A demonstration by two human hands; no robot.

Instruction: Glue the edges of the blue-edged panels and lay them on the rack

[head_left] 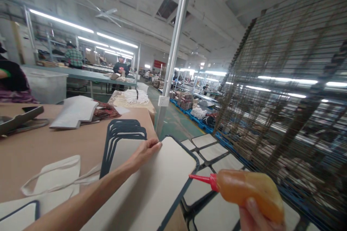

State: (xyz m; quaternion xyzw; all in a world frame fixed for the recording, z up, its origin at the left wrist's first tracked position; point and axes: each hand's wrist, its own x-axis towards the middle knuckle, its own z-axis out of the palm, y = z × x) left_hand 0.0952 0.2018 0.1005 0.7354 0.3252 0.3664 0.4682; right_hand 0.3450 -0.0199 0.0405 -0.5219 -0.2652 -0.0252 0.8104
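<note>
My left hand (148, 151) is closed on the top edge of a cream panel (165, 173) with a dark blue border, thumb on its face. In my right hand (255, 214) lies an amber squeeze bottle (246, 189), held sideways. Its red nozzle (203, 178) points left, with the tip at the panel's right border. Behind the held panel, several similar dark-edged panels (123, 133) overlap in a fanned stack on the brown table (89, 140).
White folded sheets (74, 112) and a cream piece with straps (58, 175) lie on the table. A metal pole (173, 43) stands ahead. More panels (214, 151) are laid out at the right, beside a tall wire rack (284, 79). A person (13, 75) is at far left.
</note>
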